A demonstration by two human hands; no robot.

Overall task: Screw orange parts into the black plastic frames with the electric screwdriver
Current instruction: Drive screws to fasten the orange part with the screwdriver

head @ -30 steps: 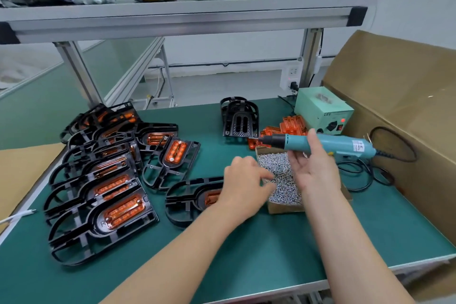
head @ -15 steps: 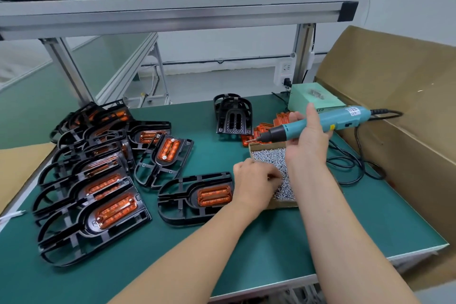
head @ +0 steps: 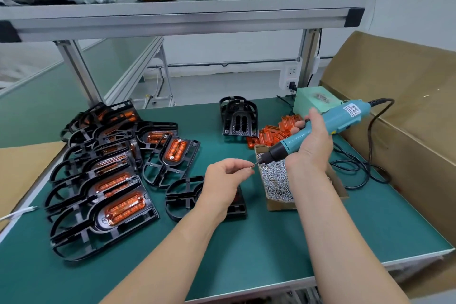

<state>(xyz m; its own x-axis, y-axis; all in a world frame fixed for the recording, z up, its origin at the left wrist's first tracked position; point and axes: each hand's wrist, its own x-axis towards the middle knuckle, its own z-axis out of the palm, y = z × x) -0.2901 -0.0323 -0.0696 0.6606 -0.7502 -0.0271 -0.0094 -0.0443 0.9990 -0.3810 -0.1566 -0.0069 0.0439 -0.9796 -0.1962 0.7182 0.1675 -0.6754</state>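
Green matting covers the tabletop [head: 246,261], smooth and slightly grippy by the look. Near its middle the black plastic frame [head: 181,201] lies flat, half under my left hand [head: 225,180], so its orange part is hidden. I judge the frame light, stiff, thin-ribbed and apt to skid. It is best pressed down on its outer rim, clear of the screw holes.

My left fingers [head: 241,169] pinch one small screw [head: 251,166], tiny and easily dropped. Its tip is just beside the bit of the electric screwdriver [head: 343,119]; whether they touch I cannot tell. My right hand [head: 312,147] has its fingers wrapped round the teal barrel, nose tilted down toward 8 o'clock.

At 3 o'clock from the frame sits a cardboard box of screws [head: 275,180]. At 1 o'clock lie loose translucent orange parts [head: 270,134], and at 12 empty frames [head: 238,118] are stacked. From 9 to 10 are overlapping finished frames [head: 106,187] with glossy orange inserts.
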